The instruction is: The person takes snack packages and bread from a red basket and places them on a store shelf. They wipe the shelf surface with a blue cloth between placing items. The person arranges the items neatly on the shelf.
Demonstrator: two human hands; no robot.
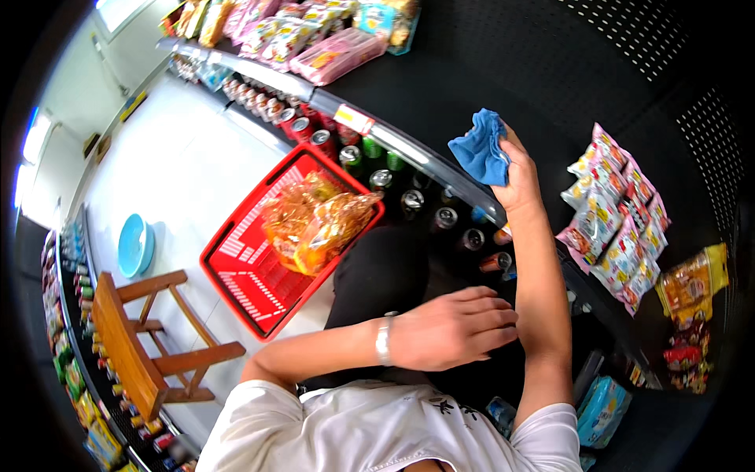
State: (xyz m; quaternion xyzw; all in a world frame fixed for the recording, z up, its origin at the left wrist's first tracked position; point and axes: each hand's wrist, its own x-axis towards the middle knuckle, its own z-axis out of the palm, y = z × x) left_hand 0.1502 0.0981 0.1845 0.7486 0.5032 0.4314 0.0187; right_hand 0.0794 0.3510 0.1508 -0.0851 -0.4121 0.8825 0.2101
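A crumpled blue cloth (485,147) is gripped in my right hand (519,171), held over the black shelf (436,76) near its front edge. My left hand (454,330), with a silver-coloured band on the wrist, is back down in front of my body, beside my right forearm. Its fingers are bent and slightly apart; its palm is hidden, and no object shows in it. Snack packets in pink and white wrappers (613,218) lie on the shelf to the right of the cloth. More packaged snacks (339,56) lie at its far left.
A red shopping basket (233,301) holding clear-wrapped food (318,224) stands left of my legs. Drink cans (413,200) line the lower shelf. A wooden stool (127,348) and a blue basin (135,245) are on the floor further left. Yellow packets (693,283) lie at the right.
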